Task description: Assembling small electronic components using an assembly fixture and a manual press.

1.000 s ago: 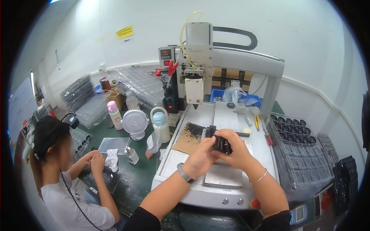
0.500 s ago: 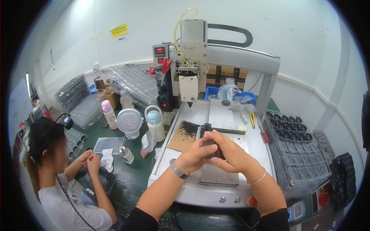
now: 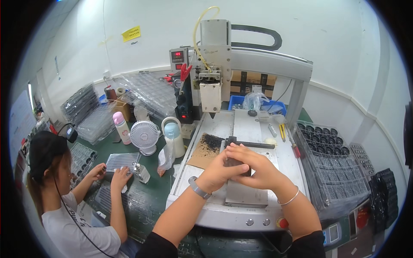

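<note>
Brownish-black block (image 3: 232, 162) is cupped between my left hand (image 3: 218, 174) and right hand (image 3: 260, 167), fingers curled round it. Uneven squeeze could tip it onto the pale plate (image 3: 245, 195) below tbh.

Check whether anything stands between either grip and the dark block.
Nothing visible does: the left grip and right grip cup the dark block between them. The black bar lies beyond the fingers, not between. The block's underside is hidden.

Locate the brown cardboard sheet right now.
In the head view, the brown cardboard sheet lies on the white machine bed's left side, up and left of the left hand, dark crumbs on it.
</note>
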Available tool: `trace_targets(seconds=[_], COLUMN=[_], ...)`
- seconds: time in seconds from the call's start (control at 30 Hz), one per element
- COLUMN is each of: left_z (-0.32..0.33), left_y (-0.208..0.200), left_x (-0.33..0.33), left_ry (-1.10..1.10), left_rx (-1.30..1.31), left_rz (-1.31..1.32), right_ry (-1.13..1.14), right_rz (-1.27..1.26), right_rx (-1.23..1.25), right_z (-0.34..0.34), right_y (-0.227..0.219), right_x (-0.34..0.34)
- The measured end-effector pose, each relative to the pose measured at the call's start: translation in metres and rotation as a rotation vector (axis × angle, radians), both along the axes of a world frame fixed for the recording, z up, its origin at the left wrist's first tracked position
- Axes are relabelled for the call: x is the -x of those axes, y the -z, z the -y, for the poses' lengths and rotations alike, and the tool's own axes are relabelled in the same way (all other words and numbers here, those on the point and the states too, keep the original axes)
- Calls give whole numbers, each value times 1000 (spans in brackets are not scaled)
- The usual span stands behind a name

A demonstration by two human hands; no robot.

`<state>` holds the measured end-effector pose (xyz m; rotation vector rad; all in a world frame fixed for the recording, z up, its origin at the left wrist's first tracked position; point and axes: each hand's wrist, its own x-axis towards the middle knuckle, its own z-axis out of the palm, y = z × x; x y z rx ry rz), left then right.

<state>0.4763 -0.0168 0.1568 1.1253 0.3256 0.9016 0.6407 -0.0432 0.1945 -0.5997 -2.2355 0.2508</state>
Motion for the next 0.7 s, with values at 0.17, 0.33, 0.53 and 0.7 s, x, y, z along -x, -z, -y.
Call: trace_targets(seconds=[0.17, 0.33, 0.53, 0.7], left_z=[0, -2, 1, 4], left_y=[0, -8, -8, -6], left_x=[-2, 6, 4, -2], left_ry=[56, 186, 129, 33], left_rx=[-36, -1, -24, -72], left_rz=[-23, 11, -24, -84], right_ry=[-8, -54, -49, -22], right_rz=[-53, -107, -69, -68], right_rx=[8, 16, -74, -135], right_z=[-5, -4, 2, -3], right_y=[7, 4, 1, 10], right_x=[-2, -1, 8, 9])
